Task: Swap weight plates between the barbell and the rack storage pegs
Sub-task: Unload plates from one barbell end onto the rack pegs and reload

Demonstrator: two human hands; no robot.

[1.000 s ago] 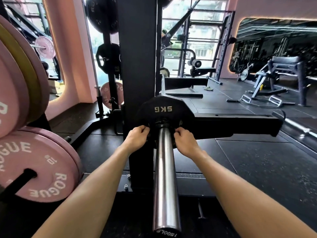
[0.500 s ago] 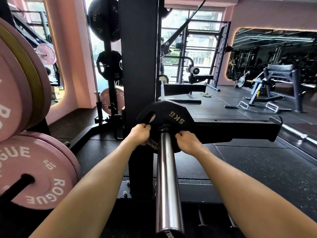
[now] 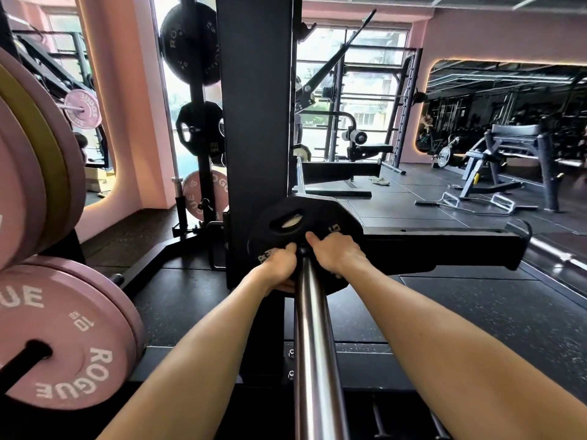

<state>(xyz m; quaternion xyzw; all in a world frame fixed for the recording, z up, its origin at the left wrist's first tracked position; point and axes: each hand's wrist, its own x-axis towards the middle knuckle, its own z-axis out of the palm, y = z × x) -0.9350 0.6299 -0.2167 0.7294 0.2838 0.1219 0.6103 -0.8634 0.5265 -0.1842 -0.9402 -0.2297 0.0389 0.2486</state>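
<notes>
Small black plate [image 3: 305, 223] rotated since before, left hand [image 3: 279, 268] and right hand [image 3: 336, 252] gripping it, barbell sleeve [image 3: 313, 344] between forearms

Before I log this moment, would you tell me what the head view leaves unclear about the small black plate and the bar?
- Small black plate: its weight marking is mostly covered by the right hand.
- Left hand: its fingertips curl out of sight under the plate.
- Barbell sleeve: its near end is cut off by the bottom edge.
- Plate's centre hole: hidden by both hands, so how it sits on the sleeve is unclear.
</notes>
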